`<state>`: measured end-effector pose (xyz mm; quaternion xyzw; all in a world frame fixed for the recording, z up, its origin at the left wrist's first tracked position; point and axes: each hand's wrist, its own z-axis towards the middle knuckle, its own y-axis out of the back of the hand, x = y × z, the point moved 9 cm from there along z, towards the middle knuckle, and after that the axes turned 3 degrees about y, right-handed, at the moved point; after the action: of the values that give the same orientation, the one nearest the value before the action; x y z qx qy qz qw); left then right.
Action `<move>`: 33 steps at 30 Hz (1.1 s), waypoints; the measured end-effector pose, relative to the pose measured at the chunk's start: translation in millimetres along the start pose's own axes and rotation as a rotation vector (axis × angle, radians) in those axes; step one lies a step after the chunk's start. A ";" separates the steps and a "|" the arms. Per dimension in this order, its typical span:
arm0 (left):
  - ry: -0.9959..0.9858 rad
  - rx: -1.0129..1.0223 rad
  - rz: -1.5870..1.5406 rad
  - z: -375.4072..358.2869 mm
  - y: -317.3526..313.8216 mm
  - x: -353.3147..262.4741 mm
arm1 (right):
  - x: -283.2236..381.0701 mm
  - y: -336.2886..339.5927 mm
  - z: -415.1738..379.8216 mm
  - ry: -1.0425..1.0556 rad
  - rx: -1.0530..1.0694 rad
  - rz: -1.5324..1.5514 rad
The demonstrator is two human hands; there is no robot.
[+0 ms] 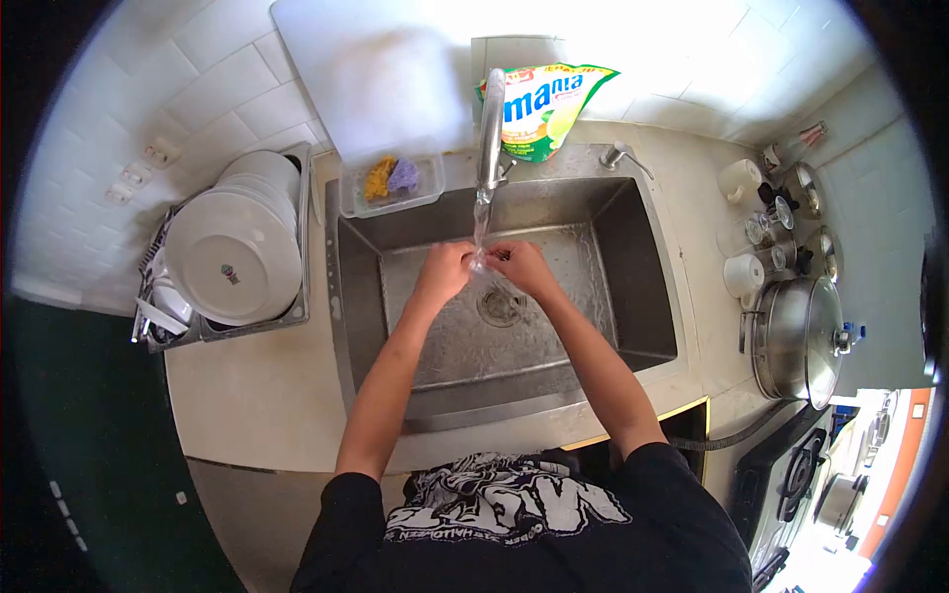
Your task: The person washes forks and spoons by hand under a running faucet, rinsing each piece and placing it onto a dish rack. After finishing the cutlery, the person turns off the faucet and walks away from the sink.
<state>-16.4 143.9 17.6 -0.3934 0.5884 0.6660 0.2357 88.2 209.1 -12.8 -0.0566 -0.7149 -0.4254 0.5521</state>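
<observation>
Water runs from the tall metal faucet (491, 128) in a thin stream. My left hand (447, 269) and my right hand (523, 265) meet at the stream, over the steel sink (445, 341). The fingers of both hands are bent and pressed together. Between the fingertips is something small and blurred by the water, which I cannot make out. Water splashes down beside the round drain (501, 304), just below the hands.
Left of the sink, a rack (304, 237) holds white plates (233, 259). Behind it stand a plastic tray (427, 190) with yellow and purple scrubbers and a green-white soap pouch (539, 114). At right are mugs (741, 277), glasses, a lidded pot (786, 341) and a stove (791, 474).
</observation>
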 end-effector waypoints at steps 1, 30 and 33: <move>-0.063 -0.067 0.023 -0.7 7.7 -3.0 | -3.9 -7.6 1.8 -0.025 0.040 -0.017; 0.129 0.274 -0.205 -4.6 -12.5 28.8 | -31.9 31.1 -55.9 -0.133 0.370 -0.066; 0.132 0.180 -0.306 -15.7 3.0 38.3 | -29.2 30.2 -49.6 -0.129 0.350 -0.040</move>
<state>-37.0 122.4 -11.3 -0.4985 0.5931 0.5396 0.3296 152.8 206.3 -19.3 0.0276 -0.8129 -0.3009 0.4978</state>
